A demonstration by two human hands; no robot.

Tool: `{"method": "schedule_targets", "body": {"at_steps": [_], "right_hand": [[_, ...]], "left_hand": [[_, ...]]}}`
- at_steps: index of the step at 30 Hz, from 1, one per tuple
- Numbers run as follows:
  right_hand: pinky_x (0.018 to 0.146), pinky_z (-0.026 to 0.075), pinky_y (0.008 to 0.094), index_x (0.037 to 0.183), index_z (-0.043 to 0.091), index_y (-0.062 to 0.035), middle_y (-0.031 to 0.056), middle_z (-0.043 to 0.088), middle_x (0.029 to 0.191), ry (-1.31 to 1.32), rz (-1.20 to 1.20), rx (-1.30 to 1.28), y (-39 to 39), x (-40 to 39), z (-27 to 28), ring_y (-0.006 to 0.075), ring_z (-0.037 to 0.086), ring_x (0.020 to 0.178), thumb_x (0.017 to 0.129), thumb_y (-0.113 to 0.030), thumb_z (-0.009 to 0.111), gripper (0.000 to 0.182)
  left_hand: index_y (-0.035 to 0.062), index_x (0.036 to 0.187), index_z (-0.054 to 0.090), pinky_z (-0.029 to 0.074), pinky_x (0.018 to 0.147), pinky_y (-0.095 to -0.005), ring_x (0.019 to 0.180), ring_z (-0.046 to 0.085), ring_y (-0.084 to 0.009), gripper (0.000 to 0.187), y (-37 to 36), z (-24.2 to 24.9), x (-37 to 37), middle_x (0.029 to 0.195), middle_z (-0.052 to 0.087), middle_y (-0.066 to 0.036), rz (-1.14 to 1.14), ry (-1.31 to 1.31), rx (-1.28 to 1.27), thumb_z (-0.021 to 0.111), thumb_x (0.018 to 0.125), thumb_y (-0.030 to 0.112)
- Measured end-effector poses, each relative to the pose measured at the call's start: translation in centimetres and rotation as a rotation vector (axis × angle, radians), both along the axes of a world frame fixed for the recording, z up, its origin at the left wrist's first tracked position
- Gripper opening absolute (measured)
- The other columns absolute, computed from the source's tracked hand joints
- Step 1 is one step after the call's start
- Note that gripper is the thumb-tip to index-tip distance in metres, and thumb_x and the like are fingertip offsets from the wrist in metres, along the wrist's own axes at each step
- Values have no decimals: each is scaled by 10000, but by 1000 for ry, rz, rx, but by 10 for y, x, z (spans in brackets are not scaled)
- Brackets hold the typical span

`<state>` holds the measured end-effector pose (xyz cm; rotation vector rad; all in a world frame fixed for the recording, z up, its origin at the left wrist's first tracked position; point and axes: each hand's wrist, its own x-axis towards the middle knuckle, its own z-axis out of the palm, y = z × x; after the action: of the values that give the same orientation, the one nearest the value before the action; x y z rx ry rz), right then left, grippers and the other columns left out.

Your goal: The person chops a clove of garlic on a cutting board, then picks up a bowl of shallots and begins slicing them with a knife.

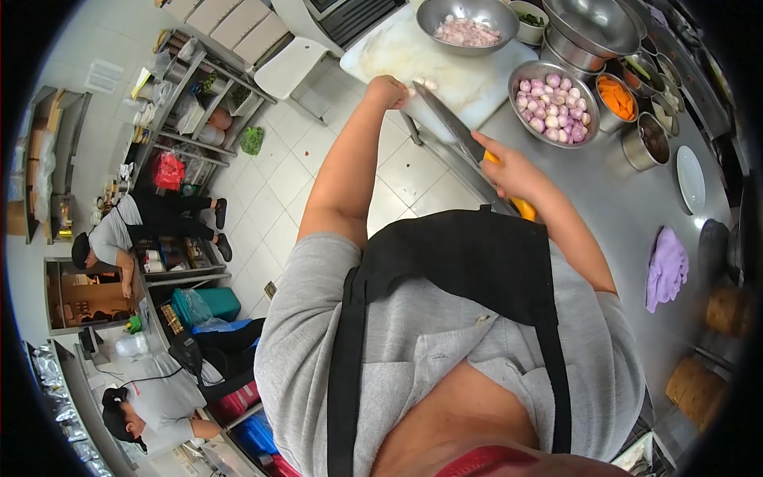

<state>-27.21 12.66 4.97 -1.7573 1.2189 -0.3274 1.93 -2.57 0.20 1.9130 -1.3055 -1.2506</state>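
Observation:
My right hand (513,171) is wrapped round the yellow handle of a knife (447,114), its blade pointing to the upper left over the white cutting board (381,52). The tip lies beside small pale shallot pieces (429,83). At the board's near edge my left hand (387,92) is closed, with its fingertips by those pieces; what it holds is too small to make out. Chopped shallots (467,32) fill part of a metal bowl at the board's far side. Whole peeled shallots (554,110) sit in another metal bowl to the right.
On the steel counter (604,199) are cut carrots (616,97) in a container, stacked metal bowls (594,28), a metal pot (645,141), a white plate (691,180) and a purple cloth (667,269). Two people stand at the left, away from my hands.

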Motion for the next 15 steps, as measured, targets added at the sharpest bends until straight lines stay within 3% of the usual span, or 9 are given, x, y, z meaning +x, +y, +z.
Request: {"method": "schedule_targets", "body": {"at_steps": [2,6,8,12,15], "right_hand": [[432,425,241,1448,327,-205,4,502,654,-262,-72,340,-12,-8,-8,77,470,450,910,-138,458,558],[411,415,228,1453,312,-199,0,490,650,-368,-81,398,-25,-19,-19,72,461,445,922,-150,456,552],[406,404,232,1451,316,-180,2,488,648,-326,-139,255,-22,-17,-21,72,449,434,919,-139,458,552],[405,399,230,1452,311,-168,2,485,645,-312,-142,263,-8,-13,-13,73,443,432,921,-133,455,551],[430,412,239,1437,349,-173,21,507,694,-429,-176,343,0,-17,-24,87,472,458,913,-157,465,537]], "left_hand": [[21,795,645,521,540,-247,561,594,-137,173,-6,-11,5,708,642,-72,15,-121,-71,757,755,147],[42,766,654,509,541,-248,551,590,-127,269,-12,-18,7,674,636,-60,-73,-198,-91,791,732,271],[46,732,654,470,506,-253,512,557,-114,375,-16,-23,6,612,611,-41,-171,-326,-139,803,706,389],[53,731,659,424,464,-254,481,523,-112,409,-24,-16,11,565,577,-25,-213,-318,-88,800,699,435],[48,664,635,393,438,-263,463,492,-112,438,-38,-21,17,546,551,-21,-311,-164,59,796,697,455]]}}
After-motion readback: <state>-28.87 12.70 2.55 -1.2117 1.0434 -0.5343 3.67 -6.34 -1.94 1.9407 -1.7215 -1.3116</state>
